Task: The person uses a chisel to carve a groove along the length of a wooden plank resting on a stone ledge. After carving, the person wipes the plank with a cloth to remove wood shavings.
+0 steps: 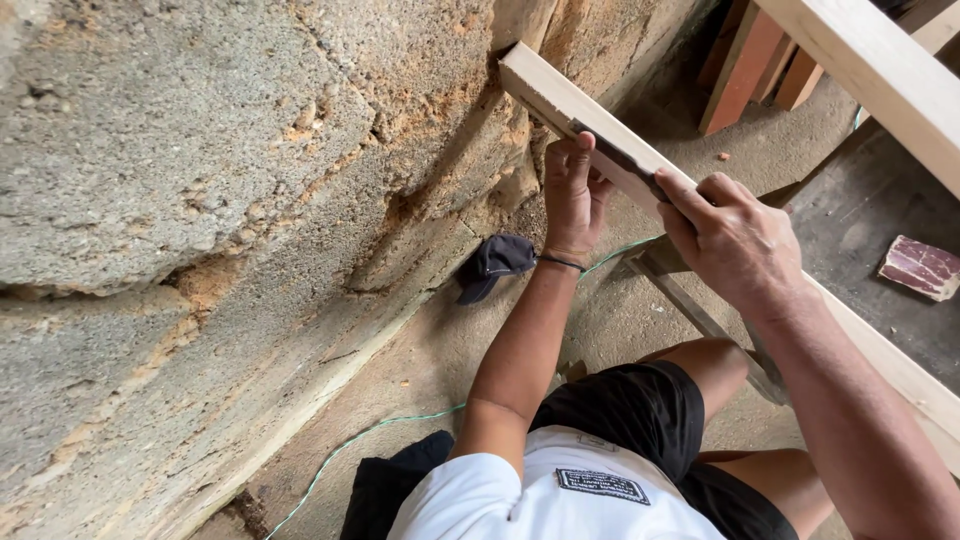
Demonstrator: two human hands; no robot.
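Currently both hands grip the long pale wooden plank (560,100), whose far end butts against the rough block wall (200,150). Left hand (572,195) is closed around the plank's underside, close to the wall; right hand (735,240) is clamped over the top edge, farther from the wall. Judgement: keep the end seated square against the wall, pressure even. A dark cap (495,262) lies at the wall's foot.

- The bare concrete floor (640,330) below you carries everything.
- 1 dark cap (494,263) lies on it, near the foot of the rough block wall.
- 1 thin green cord (370,433) trails across it.
- 1 reddish patterned slab (921,267) rests to your right.
- Reddish timber pieces (745,65) stand on it farther back.
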